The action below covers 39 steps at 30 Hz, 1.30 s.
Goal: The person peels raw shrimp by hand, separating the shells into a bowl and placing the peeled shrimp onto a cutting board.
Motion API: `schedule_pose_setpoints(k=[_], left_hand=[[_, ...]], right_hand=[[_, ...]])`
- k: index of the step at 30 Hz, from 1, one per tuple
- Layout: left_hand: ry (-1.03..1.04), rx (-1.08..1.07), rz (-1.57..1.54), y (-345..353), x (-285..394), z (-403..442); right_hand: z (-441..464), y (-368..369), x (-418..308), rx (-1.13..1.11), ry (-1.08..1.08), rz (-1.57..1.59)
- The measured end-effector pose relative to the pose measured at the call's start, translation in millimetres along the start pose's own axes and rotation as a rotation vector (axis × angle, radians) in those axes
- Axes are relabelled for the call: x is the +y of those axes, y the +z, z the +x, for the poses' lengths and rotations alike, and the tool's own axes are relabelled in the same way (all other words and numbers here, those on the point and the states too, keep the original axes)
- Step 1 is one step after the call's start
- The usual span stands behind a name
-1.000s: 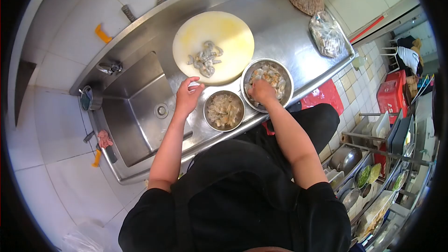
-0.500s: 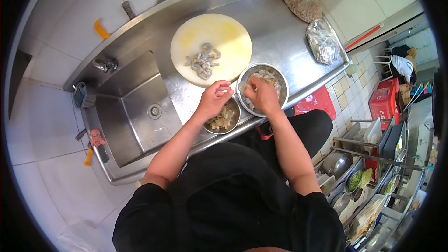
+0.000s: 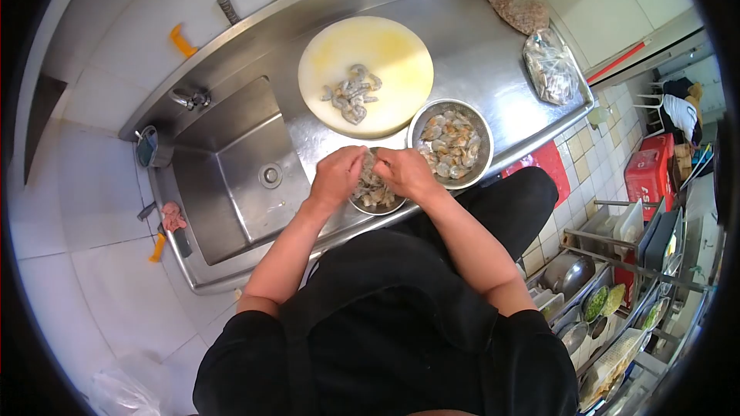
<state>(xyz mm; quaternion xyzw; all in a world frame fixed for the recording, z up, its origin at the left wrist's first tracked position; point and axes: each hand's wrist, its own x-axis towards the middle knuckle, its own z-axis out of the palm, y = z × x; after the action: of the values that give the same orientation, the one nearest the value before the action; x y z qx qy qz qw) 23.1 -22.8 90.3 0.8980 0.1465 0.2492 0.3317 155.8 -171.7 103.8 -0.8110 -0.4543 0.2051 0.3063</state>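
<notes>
My left hand and my right hand are close together over the smaller steel bowl, fingers pinched on something small that looks like a shrimp, mostly hidden. Pale shells and scraps lie in this bowl. Just to its right, a larger steel bowl holds many whole-looking shrimp. Behind the bowls, a round white cutting board with yellowish stains bears a small pile of grey peeled shrimp.
A steel sink with a faucet is at the left. Two filled plastic bags sit at the counter's far right. Knife handles stick up behind the rim. A red crate and shelves with bowls stand at the right.
My right hand has left the larger bowl and moved left to meet my left hand over the smaller bowl. The fingers of my left hand have closed. The view has shifted slightly.
</notes>
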Motion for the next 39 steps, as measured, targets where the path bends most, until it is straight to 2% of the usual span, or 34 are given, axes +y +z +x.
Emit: schedule_pose_setpoints(k=[1, 3, 8, 10, 11, 13, 16, 21, 26, 32, 34, 39], left_hand=[[-0.002, -0.001, 0.003, -4, -6, -1], [-0.299, -0.010, -0.091, -13, -15, 0], [-0.322, -0.068, -0.209, -25, -27, 1], [-0.495, -0.079, -0.474, -22, -27, 0], [-0.495, -0.079, -0.474, -18, -31, -1], [-0.493, -0.141, -0.524, -10, -34, -2], [-0.557, -0.197, -0.531, -4, -24, -1], [-0.587, -0.280, -0.532, -1, -15, 0], [-0.495, -0.362, -0.386, -5, -12, 2], [-0.552, -0.393, -0.364, -12, -1, 4], [-0.584, -0.366, -0.430, -10, -2, 0], [-0.627, -0.270, -0.591, -11, -18, -1]], right_hand=[[1, 5, 2, -0.041, 0.023, 0.020], [-1, 8, 2, -0.084, 0.060, -0.009], [-1, 11, 7, -0.181, 0.076, -0.058], [-2, 1, 0, -0.215, 0.059, -0.154], [-1, 4, 2, -0.216, 0.059, -0.154], [2, 11, 5, 0.038, -0.048, -0.009], [5, 18, -1, 0.137, -0.106, 0.121], [7, 28, 4, 0.096, -0.130, 0.009], [8, 36, 9, 0.142, -0.200, -0.012], [6, 32, 10, 0.162, -0.246, -0.004], [6, 29, 11, 0.067, -0.169, 0.047], [2, 31, 5, 0.036, -0.022, 0.274]])
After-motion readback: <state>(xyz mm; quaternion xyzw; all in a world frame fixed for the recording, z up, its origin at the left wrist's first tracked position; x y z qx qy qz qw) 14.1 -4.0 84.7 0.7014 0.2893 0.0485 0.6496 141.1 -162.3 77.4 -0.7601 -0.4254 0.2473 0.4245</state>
